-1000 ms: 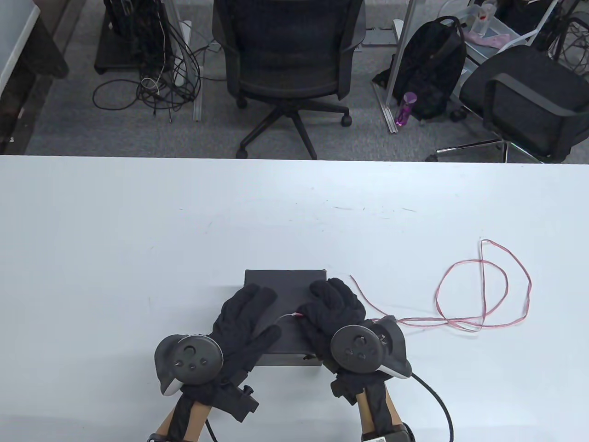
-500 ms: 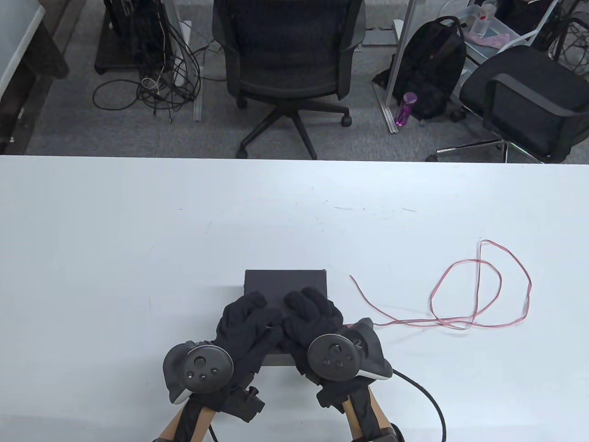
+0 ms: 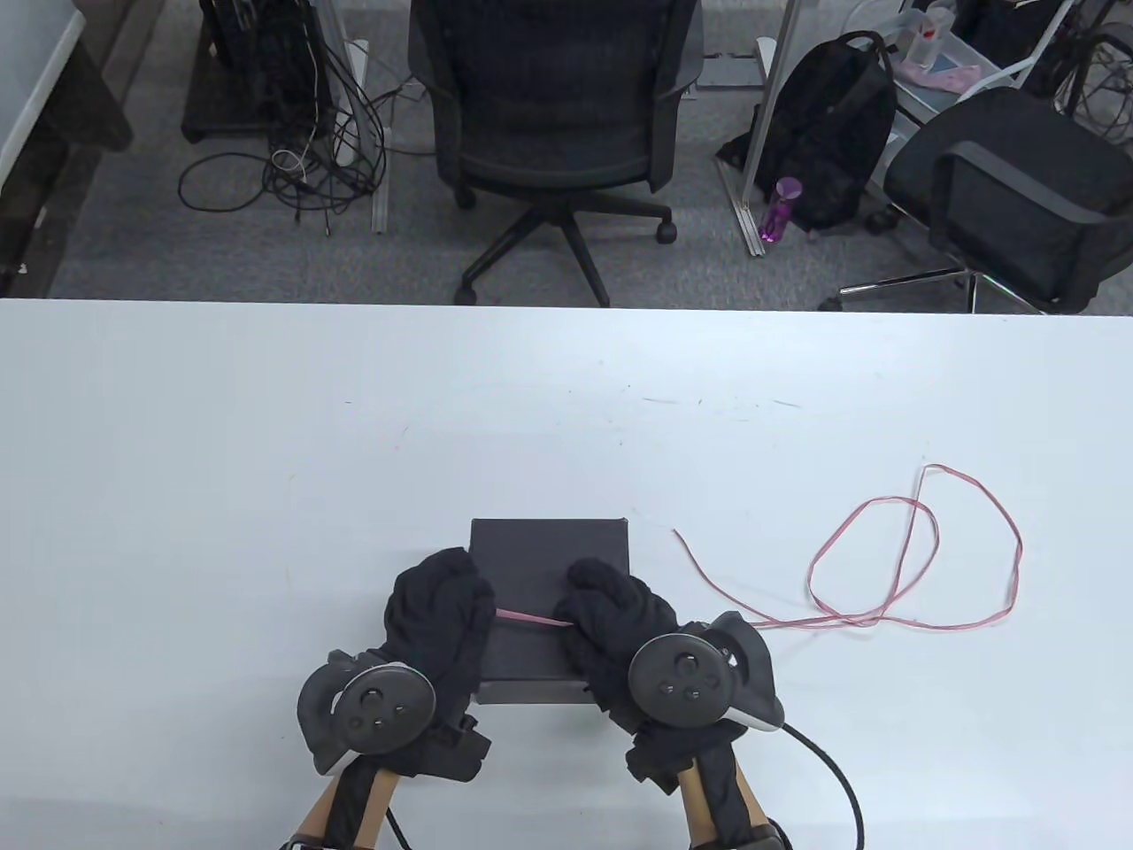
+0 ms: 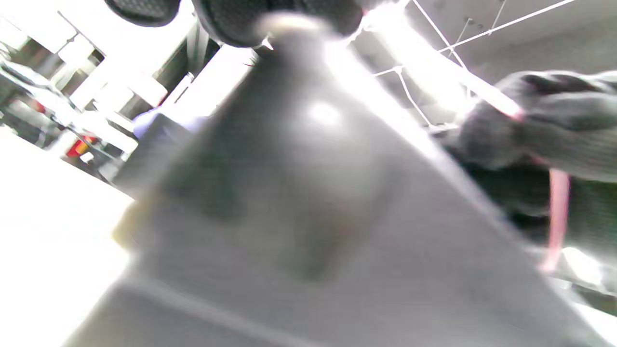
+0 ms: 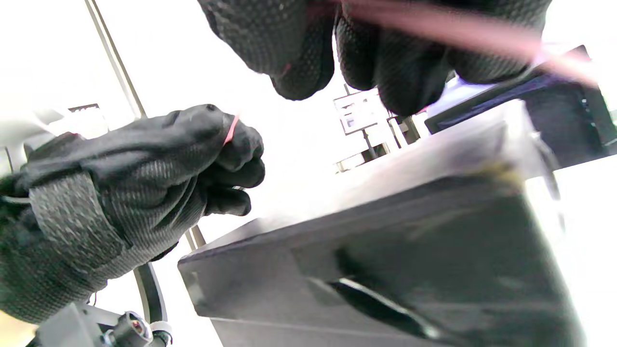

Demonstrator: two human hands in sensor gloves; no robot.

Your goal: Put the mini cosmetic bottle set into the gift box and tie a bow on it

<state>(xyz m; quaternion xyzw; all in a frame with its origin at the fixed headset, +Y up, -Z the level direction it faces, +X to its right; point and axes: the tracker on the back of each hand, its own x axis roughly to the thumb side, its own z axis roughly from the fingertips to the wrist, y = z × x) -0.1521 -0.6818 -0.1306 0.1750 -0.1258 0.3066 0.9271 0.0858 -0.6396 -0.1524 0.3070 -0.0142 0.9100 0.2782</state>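
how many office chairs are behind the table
2: one office chair beyond the table's far edge near the middle, another at the far right. Others may sit outside the view.

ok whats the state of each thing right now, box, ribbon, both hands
gift box: lid closed, flat on the table.
ribbon: a short stretch pulled taut over the lid between the hands, the rest lying loose in loops on the right; no bow yet.
left hand: fingers curled, pinching the ribbon.
right hand: fingers curled, gripping the ribbon.
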